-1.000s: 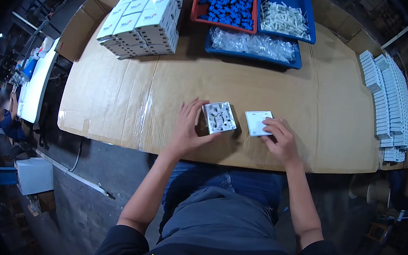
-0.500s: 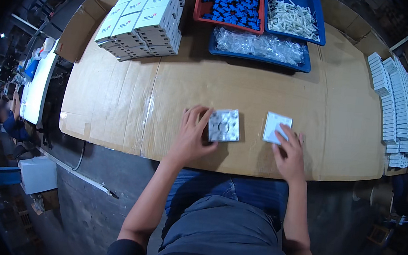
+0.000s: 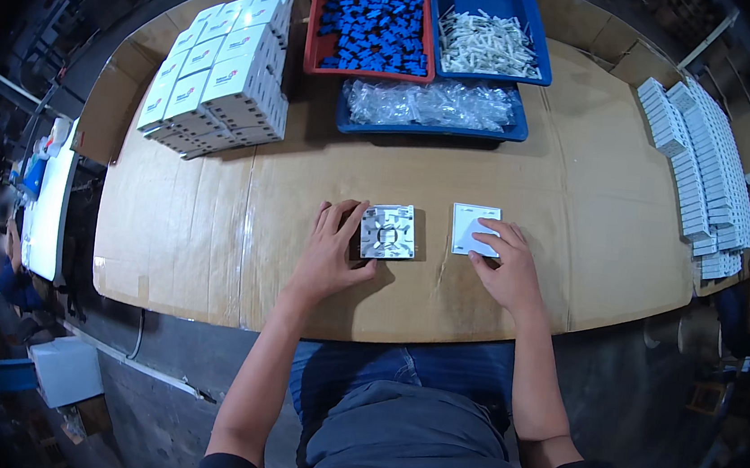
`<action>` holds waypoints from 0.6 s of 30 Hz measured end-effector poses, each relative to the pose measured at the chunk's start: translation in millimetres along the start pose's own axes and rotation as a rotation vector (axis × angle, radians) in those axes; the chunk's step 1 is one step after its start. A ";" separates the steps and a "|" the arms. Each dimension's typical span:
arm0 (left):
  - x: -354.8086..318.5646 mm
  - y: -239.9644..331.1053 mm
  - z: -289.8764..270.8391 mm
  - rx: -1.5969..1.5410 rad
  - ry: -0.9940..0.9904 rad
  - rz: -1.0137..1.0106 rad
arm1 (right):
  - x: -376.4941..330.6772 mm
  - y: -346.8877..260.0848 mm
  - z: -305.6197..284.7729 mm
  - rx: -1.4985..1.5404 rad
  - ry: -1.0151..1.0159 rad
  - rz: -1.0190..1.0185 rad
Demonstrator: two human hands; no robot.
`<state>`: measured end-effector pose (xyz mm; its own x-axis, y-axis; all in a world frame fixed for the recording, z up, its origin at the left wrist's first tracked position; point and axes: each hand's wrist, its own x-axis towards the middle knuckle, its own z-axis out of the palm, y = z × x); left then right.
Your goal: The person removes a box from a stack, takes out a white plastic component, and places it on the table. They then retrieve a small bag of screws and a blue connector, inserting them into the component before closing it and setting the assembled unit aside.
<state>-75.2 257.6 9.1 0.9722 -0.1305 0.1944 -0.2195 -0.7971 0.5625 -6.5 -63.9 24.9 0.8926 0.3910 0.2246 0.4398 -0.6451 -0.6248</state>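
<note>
Two white square parts lie on the cardboard-covered table (image 3: 211, 245) in front of me. The left one is a switch body (image 3: 389, 232) lying with its ribbed inner side up. My left hand (image 3: 330, 252) rests flat beside it, fingers touching its left edge and thumb under its lower edge. The right one is a plain white cover plate (image 3: 473, 229). My right hand (image 3: 502, 269) lies on the table with its fingertips pressing on the plate's lower right corner. Neither part is lifted off the table.
A red tray of blue pieces (image 3: 374, 23), a blue tray of white pieces (image 3: 489, 39) and a blue tray of clear bags (image 3: 431, 106) stand at the back. Stacked white boxes (image 3: 221, 75) sit back left. Rows of flat white items (image 3: 697, 166) line the right edge.
Both hands stay on the two parts. The parts sit slightly further apart and squarer than a second ago, and the view has shifted a little.
</note>
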 end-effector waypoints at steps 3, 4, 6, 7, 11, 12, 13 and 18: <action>1.1 -0.6 0.0 0.025 -0.015 -0.008 | 15.5 -0.1 -9.4 -0.026 -0.017 -0.064; 1.7 0.2 0.7 0.029 0.004 -0.023 | 23.9 1.7 -13.6 0.010 0.032 -0.072; 3.8 1.3 2.1 0.033 0.023 -0.030 | 43.8 7.6 -24.3 0.041 0.088 -0.078; 4.8 0.5 2.0 0.031 0.034 -0.027 | 56.5 11.3 -29.7 0.016 0.140 -0.079; 6.1 -2.8 2.5 0.037 0.045 -0.032 | 119.5 18.9 -46.5 0.079 0.223 0.074; 6.8 -3.3 3.8 0.031 0.041 -0.023 | 135.5 24.5 -47.7 0.071 0.229 0.080; 7.2 -3.5 3.9 0.010 0.041 -0.028 | 152.1 31.5 -46.5 0.035 0.243 0.123; 9.1 -4.5 2.6 0.013 0.007 -0.073 | 231.1 69.6 -14.2 -0.081 0.279 0.130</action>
<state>-65.2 258.6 6.3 0.9849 -0.0677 0.1593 -0.1471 -0.8122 0.5645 231.8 -27.8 43.9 0.9297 0.1145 0.3501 0.3170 -0.7327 -0.6023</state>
